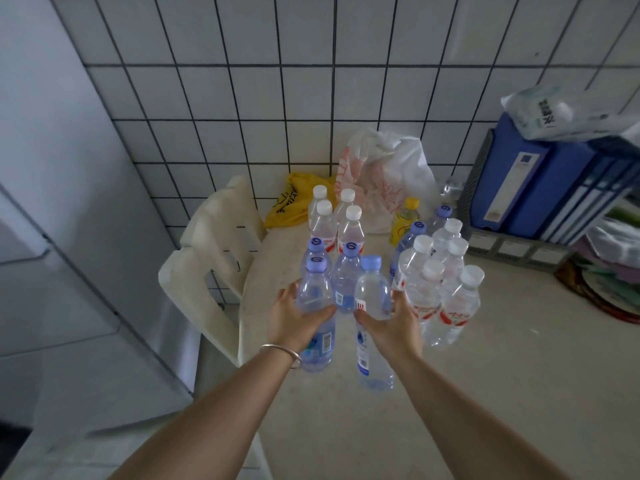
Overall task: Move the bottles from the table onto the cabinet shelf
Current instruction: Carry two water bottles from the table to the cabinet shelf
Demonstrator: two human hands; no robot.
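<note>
Reaching over a pale counter [485, 393], the left hand [294, 323] has its grip clamped round a blue-capped bottle [316, 306]; just right, the right hand [391, 327] grips a second bottle [372, 292]. More bottles [436, 282] cluster right and farther back.

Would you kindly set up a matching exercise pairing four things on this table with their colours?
Things:
1. binders
2. bag by the wall tiles, left of the white bag
3. cap of the bottle in the right hand
4. cap of the bottle nearest the right edge of the cluster

Colours:
A. white
B. yellow
C. dark blue
D. pale blue

Pairs: 1-C, 2-B, 3-D, 4-A
</note>
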